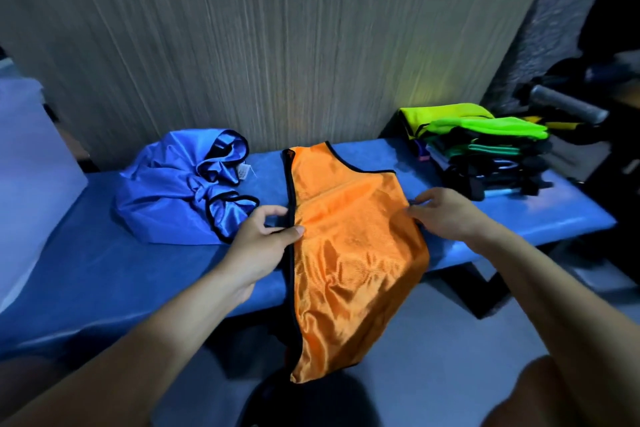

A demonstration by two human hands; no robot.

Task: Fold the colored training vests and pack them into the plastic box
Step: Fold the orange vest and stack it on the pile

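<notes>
Grip first: our left hand (265, 239) pinches the black-trimmed left edge of the orange vest (349, 243), thumb on top; our right hand (446, 215) holds its right edge, fingers curled at the cloth. It lies already halved lengthwise across the blue surface (138, 274), its hem hanging over the front. We judge it best to keep the trim lines matched and smooth the slippery fabric before folding the hem up. No plastic box shows clearly; the pale shape at far left is cut off.
</notes>
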